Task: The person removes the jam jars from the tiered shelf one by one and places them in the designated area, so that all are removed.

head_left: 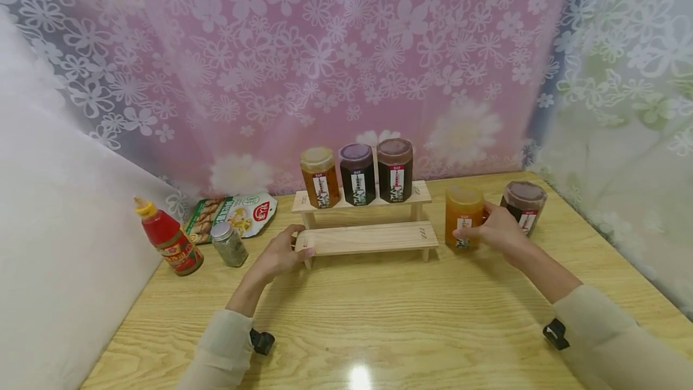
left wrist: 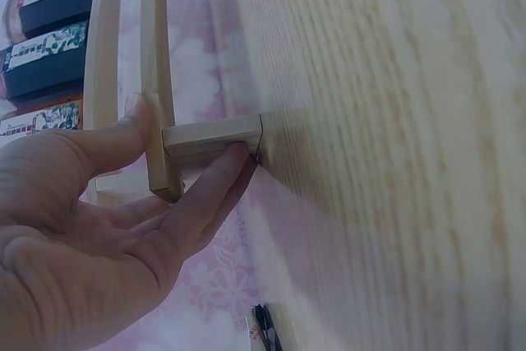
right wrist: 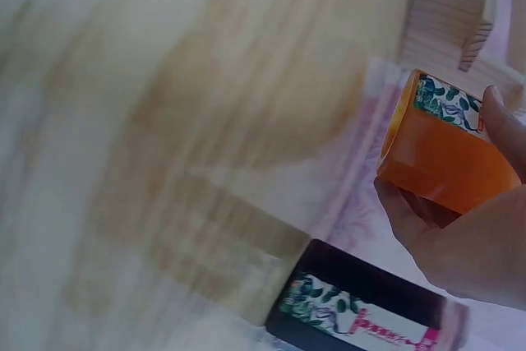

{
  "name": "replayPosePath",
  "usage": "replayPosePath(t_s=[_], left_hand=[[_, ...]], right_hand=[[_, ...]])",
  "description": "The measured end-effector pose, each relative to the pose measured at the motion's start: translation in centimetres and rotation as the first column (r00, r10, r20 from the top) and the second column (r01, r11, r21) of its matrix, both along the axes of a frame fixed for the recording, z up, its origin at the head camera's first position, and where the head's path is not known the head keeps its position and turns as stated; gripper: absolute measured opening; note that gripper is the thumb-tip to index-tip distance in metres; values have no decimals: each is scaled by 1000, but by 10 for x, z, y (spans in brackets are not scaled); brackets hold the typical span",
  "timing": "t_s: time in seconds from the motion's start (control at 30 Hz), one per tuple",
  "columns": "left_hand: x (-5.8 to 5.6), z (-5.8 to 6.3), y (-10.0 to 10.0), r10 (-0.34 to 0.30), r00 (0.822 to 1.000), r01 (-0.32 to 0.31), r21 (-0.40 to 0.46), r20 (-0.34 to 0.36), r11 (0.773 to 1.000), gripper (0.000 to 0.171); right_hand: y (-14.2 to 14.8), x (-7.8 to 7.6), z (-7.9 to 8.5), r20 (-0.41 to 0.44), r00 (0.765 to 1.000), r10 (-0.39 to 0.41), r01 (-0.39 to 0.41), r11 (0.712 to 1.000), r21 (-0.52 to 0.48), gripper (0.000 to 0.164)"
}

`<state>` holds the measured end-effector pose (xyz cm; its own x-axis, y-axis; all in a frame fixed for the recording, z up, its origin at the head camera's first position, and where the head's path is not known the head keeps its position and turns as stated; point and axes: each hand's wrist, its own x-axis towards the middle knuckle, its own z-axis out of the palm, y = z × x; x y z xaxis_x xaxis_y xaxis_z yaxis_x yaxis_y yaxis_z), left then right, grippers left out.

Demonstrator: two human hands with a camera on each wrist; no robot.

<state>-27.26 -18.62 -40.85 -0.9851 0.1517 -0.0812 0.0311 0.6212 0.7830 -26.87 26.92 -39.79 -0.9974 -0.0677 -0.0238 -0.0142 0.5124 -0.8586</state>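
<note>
A two-step wooden shelf (head_left: 368, 238) stands mid-table. My left hand (head_left: 278, 253) grips the left end of its lower step, thumb on top and fingers under the board, touching the leg (left wrist: 215, 136) in the left wrist view. With my right hand (head_left: 499, 229) I hold an amber jar (head_left: 464, 202) just right of the shelf. In the right wrist view this jar (right wrist: 448, 158) appears raised off the table, thumb beside its label. A dark jar (head_left: 524, 198) stands behind my right hand. On the upper step sit another amber jar (head_left: 320, 179) and two dark jars (head_left: 357, 176).
To the left are a red sauce bottle (head_left: 172, 242) with a yellow cap, a small spice jar (head_left: 230, 247) and a green-and-white food packet (head_left: 246, 212). A floral curtain (head_left: 346, 65) hangs behind the wooden table (head_left: 379, 324).
</note>
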Motion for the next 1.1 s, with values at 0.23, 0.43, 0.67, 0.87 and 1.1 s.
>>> replayPosePath(t_s=[0.23, 0.43, 0.67, 0.87, 1.1], left_hand=[[1, 1, 0, -5, 1000, 5, 0, 1, 1000, 62], [1, 2, -1, -8, 1000, 8, -6, 6, 1000, 63], [0, 1, -1, -9, 1000, 9, -12, 2, 1000, 62], [-1, 0, 0, 2, 1000, -2, 10, 5, 1000, 60], [-1, 0, 0, 3, 1000, -3, 13, 11, 1000, 61]], right_hand=[[9, -7, -10, 1, 1000, -15, 15, 1000, -8, 86], [12, -11, -10, 9, 1000, 2, -2, 1000, -20, 87], [14, -12, -11, 49, 999, -7, 9, 999, -47, 89], [19, -15, -13, 70, 998, 10, -6, 998, -61, 88], [24, -18, -16, 52, 998, 43, -40, 998, -50, 85]])
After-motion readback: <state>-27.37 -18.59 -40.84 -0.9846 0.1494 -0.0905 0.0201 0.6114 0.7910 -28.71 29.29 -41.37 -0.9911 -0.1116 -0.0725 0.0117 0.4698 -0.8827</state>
